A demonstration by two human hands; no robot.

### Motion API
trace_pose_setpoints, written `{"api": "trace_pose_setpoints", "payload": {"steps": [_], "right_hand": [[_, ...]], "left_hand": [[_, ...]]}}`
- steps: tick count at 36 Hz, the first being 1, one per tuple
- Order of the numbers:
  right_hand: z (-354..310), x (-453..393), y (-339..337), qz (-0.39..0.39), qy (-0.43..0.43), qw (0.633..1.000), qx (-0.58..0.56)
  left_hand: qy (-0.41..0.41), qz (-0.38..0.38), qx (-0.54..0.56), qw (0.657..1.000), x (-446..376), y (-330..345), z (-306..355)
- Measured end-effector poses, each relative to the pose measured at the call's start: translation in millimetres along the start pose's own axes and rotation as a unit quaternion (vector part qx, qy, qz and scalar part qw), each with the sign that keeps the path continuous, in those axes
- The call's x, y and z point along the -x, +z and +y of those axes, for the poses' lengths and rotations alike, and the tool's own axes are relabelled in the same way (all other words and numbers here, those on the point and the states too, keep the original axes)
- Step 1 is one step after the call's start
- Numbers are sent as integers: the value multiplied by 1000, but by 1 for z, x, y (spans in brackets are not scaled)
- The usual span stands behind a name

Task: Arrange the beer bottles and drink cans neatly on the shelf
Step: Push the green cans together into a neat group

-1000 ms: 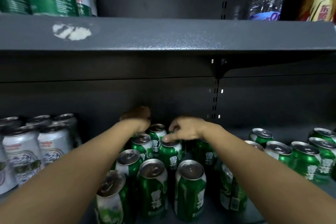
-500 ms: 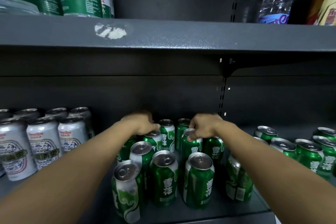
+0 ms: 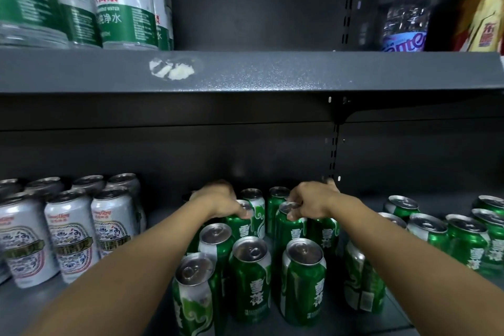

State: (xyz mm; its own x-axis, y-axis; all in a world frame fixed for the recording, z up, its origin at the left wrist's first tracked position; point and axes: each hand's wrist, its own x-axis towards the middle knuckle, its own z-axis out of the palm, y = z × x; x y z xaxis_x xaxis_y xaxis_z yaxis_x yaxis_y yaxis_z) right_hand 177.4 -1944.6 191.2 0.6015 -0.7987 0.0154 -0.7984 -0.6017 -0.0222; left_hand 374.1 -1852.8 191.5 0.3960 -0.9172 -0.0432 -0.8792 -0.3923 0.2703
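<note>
Your hands reach deep into a dark grey metal shelf: left hand grips one green can, right hand grips another green can; silver cans stand left of them.

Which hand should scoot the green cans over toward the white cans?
Probably the left hand. It grips a green can on the side nearer the white cans. The right hand grips another green can farther away.
</note>
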Motion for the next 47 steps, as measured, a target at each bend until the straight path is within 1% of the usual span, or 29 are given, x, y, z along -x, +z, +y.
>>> {"api": "trace_pose_setpoints", "payload": {"steps": [5, 9, 15, 18, 19, 21, 23, 25, 26, 28, 31, 33, 37, 41, 47], "right_hand": [[0, -4, -1, -6, 0, 1000, -1], [2, -5, 2, -1, 4, 1000, -22], [3, -1, 4, 2, 13, 999, -48], [-1, 3, 3, 0, 21, 999, -38], [-4, 4, 2, 6, 20, 1000, -23], [-11, 7, 0, 45, 14, 999, 10], [-21, 9, -1, 94, 5, 996, 2], [-32, 11, -2, 115, -11, 993, -4], [-37, 12, -2, 112, -22, 993, 10], [-46, 12, -1, 91, -41, 994, 49], [-57, 8, 1, 67, -48, 994, 76], [-63, 2, 3, 58, -46, 994, 79], [-69, -6, 8, 33, -43, 996, 75], [-70, -11, 9, 18, -41, 997, 62], [-73, -12, 5, -18, -40, 997, 57]], "left_hand": [[-16, 31, -34, 999, -1, 4, 20], [-11, 7, -62, 998, -1, 10, 29], [13, -2, -55, 998, -1, 12, 29], [25, -20, -45, 998, 3, 8, 22], [27, -21, -33, 999, 6, 4, 19], [12, -4, -14, 1000, 12, -7, 10], [-27, 31, -15, 999, 18, -20, -3], [-54, 55, -25, 997, 23, -27, -21], [-59, 54, -32, 996, 25, -29, -30], [-65, 25, -18, 997, 28, -28, -48], [-72, -32, 86, 993, 27, -19, -70], [-75, -25, 136, 988, 26, -12, -78], [-60, 19, 171, 983, 20, -2, -82], [-57, 20, 175, 983, 19, -5, -84], [-57, 30, 133, 989, 18, -9, -85]]}}
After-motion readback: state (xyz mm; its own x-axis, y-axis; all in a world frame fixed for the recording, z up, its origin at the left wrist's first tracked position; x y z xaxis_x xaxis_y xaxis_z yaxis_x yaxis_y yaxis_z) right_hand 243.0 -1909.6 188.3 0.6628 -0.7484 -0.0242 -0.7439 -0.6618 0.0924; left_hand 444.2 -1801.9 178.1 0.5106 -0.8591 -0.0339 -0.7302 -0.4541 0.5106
